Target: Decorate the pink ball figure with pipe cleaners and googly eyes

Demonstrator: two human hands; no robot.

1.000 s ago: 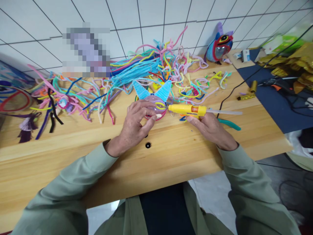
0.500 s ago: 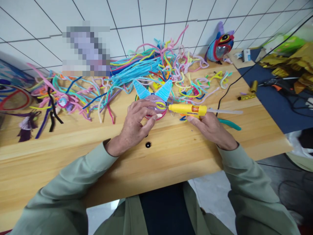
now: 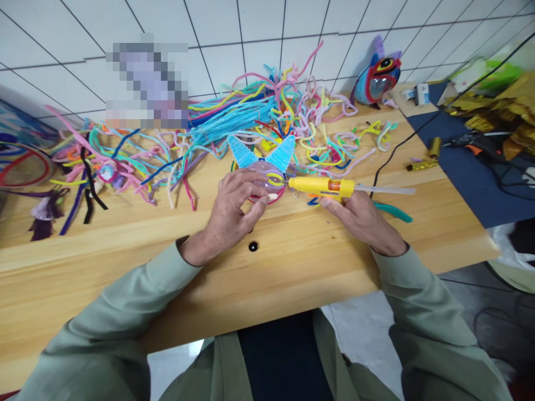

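Note:
My right hand (image 3: 361,220) grips a yellow hot glue gun (image 3: 311,185), a clear glue stick jutting from its back end. Its nozzle points left and meets the yellow ring on a small pipe-cleaner animal head (image 3: 283,153). That head has two light blue pointed ears, a purple middle and a red lower edge. My left hand (image 3: 232,209) holds the head from the left, fingers bent over its front and thumb near a small white piece. The fingers hide much of its left side. A black round eye (image 3: 253,246) lies on the table below my left hand.
Loose pipe cleaners (image 3: 234,120) are heaped along the tiled wall. Teal-handled pliers (image 3: 393,211) lie beside my right hand. A finished-looking animal head (image 3: 378,81) stands at the back right, near a black cord (image 3: 412,136). A black glue gun (image 3: 476,142) rests farther right.

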